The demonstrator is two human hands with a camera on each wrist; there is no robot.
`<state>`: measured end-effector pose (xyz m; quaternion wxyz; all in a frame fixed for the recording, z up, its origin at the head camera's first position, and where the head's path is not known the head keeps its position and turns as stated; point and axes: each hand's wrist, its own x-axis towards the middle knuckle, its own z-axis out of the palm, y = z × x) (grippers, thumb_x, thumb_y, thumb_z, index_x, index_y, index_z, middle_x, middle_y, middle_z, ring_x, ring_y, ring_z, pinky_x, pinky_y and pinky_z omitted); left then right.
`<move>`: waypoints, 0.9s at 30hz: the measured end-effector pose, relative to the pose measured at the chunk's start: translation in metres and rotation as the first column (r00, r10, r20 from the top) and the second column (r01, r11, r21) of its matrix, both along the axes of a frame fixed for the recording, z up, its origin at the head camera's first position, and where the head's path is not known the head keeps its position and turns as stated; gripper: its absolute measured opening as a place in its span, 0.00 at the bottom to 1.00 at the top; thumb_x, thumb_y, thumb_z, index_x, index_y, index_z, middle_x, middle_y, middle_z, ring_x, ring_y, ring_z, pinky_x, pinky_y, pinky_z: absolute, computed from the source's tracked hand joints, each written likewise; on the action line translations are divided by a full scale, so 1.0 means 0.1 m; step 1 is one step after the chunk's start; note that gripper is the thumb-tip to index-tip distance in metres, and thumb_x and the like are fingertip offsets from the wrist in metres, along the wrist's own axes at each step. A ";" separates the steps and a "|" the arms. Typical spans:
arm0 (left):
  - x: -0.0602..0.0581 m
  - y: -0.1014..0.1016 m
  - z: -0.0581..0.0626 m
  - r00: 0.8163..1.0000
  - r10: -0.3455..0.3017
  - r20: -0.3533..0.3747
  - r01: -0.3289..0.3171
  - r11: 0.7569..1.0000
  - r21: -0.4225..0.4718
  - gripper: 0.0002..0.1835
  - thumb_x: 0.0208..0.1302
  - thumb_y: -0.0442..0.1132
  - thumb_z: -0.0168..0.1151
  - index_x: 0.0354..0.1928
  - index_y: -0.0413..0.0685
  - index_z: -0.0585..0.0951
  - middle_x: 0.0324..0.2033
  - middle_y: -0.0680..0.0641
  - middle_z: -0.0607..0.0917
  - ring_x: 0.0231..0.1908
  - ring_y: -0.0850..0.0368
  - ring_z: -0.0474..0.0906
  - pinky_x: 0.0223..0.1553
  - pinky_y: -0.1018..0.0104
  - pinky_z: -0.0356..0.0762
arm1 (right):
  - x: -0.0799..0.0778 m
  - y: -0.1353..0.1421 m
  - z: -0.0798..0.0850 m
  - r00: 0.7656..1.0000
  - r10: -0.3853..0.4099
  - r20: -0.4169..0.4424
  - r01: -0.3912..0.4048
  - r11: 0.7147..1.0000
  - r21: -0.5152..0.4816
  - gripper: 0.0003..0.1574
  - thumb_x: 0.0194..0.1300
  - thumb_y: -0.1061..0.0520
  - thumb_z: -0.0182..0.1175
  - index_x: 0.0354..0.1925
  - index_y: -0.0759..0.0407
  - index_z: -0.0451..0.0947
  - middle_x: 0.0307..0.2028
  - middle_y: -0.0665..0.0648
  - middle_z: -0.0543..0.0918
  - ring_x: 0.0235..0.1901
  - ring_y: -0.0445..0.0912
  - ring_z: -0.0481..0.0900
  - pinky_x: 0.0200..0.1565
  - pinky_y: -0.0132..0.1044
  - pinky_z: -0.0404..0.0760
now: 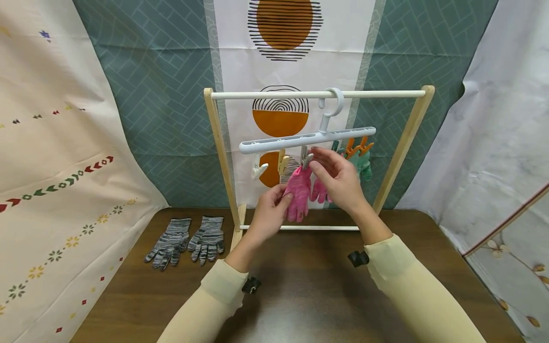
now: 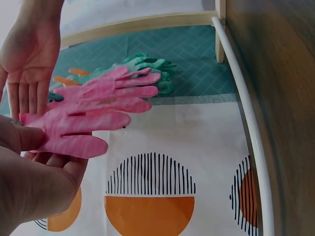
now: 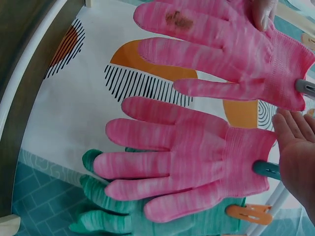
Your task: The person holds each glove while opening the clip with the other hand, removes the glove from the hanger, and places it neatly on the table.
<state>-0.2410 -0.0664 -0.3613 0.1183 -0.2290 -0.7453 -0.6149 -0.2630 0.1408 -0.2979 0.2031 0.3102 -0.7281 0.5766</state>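
A pink knit glove [image 1: 297, 195] hangs by its cuff from a grey clip [image 1: 306, 158] under a pale hanger [image 1: 306, 139]. My left hand [image 1: 271, 210] pinches this glove at its side, thumb in front and fingers behind. Close by the grey clip, my right hand [image 1: 340, 180] is raised with its fingers extended; in the right wrist view they lie near the cuff. Behind hangs a second pink glove [image 3: 197, 155] from a dark green clip [image 3: 266, 169]. Beyond it are green gloves [image 1: 363, 164] on orange clips [image 1: 359, 148]. A brown smudge [image 3: 179, 20] marks one finger of the nearer pink glove.
The hanger hooks over the white rail [image 1: 274, 95] of a wooden stand [image 1: 223, 157]. A white clip [image 1: 259, 169] and a yellow clip [image 1: 282, 162] hang bare at its left. Two grey striped gloves [image 1: 171, 243] lie on the brown table [image 1: 300, 295], left of the stand.
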 end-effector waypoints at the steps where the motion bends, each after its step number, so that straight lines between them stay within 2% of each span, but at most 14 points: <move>1: 0.00 -0.01 0.00 1.000 -0.007 0.010 0.007 1.000 0.007 0.14 0.82 0.35 0.56 0.60 0.34 0.82 0.45 0.40 0.90 0.39 0.50 0.84 0.45 0.53 0.85 | -0.01 -0.01 0.00 1.000 0.005 -0.003 -0.005 1.000 0.001 0.26 0.79 0.61 0.62 0.70 0.67 0.75 0.65 0.61 0.82 0.64 0.52 0.80 0.64 0.37 0.78; 7: 0.02 -0.02 0.02 0.997 -0.039 0.062 0.036 0.998 0.046 0.15 0.82 0.34 0.57 0.62 0.32 0.81 0.44 0.38 0.90 0.39 0.51 0.84 0.44 0.59 0.84 | -0.04 -0.07 0.03 1.000 0.018 0.020 -0.017 1.000 -0.022 0.26 0.79 0.61 0.62 0.70 0.66 0.76 0.61 0.63 0.85 0.57 0.48 0.84 0.59 0.34 0.81; 16: 0.02 -0.04 0.02 0.991 -0.067 0.112 0.058 0.995 0.085 0.17 0.83 0.34 0.54 0.65 0.31 0.78 0.48 0.36 0.89 0.44 0.51 0.86 0.48 0.59 0.85 | -0.02 -0.15 0.07 0.995 0.019 0.097 -0.012 0.997 -0.072 0.26 0.79 0.56 0.63 0.69 0.66 0.78 0.58 0.64 0.86 0.55 0.47 0.85 0.57 0.35 0.83; 23: 0.00 -0.08 0.01 0.990 -0.064 0.125 0.050 0.992 0.115 0.16 0.83 0.33 0.53 0.63 0.30 0.78 0.48 0.35 0.89 0.42 0.54 0.84 0.44 0.65 0.83 | -0.03 -0.23 0.09 0.996 0.021 0.092 -0.011 0.994 -0.112 0.22 0.77 0.59 0.65 0.64 0.68 0.81 0.54 0.67 0.87 0.52 0.46 0.87 0.58 0.36 0.82; 27: -0.01 -0.08 0.01 0.989 -0.067 0.133 0.047 0.987 0.152 0.16 0.83 0.32 0.53 0.63 0.29 0.77 0.47 0.35 0.88 0.41 0.55 0.83 0.42 0.67 0.83 | -0.03 -0.28 0.10 0.996 0.019 0.088 -0.006 0.990 -0.139 0.20 0.77 0.60 0.65 0.61 0.70 0.81 0.52 0.70 0.87 0.51 0.49 0.87 0.55 0.35 0.84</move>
